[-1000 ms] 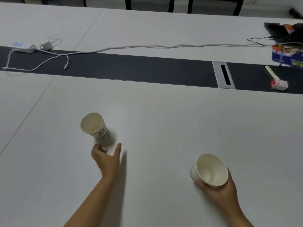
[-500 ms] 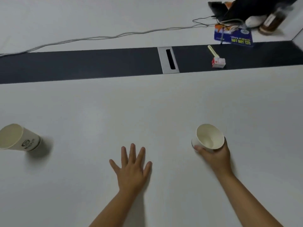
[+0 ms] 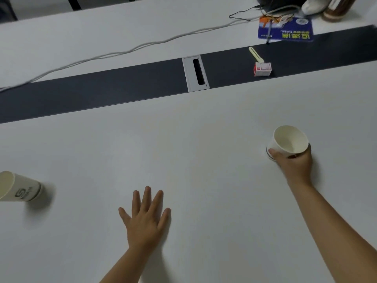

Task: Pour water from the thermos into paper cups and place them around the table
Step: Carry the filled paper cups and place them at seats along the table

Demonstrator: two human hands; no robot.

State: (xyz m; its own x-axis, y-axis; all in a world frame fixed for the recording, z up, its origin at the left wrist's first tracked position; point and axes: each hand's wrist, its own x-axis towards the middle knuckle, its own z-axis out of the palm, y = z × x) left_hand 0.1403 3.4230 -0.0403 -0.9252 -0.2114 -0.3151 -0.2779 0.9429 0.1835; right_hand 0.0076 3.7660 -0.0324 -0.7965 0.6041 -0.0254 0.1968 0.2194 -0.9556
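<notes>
White table point(image 3: 204, 129) bears two paper cups: right hand point(image 3: 295, 166) fingers clamped on one point(image 3: 289, 141), left hand point(image 3: 145, 219) fingers spread, other cup point(image 3: 20, 188) apart.

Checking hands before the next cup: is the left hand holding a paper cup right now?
No, the left hand lies open and flat on the table, well apart from the printed cup at the left edge.

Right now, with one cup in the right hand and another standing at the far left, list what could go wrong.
1. The right hand grips the cup low around its side; squeezing thin paper could buckle it and spill whatever is inside.
2. The second cup sits at the picture's left edge, apart from the open left hand; a sweep of that arm could tip it.
3. The white cable lies across the table; spilled water might reach it.
</notes>
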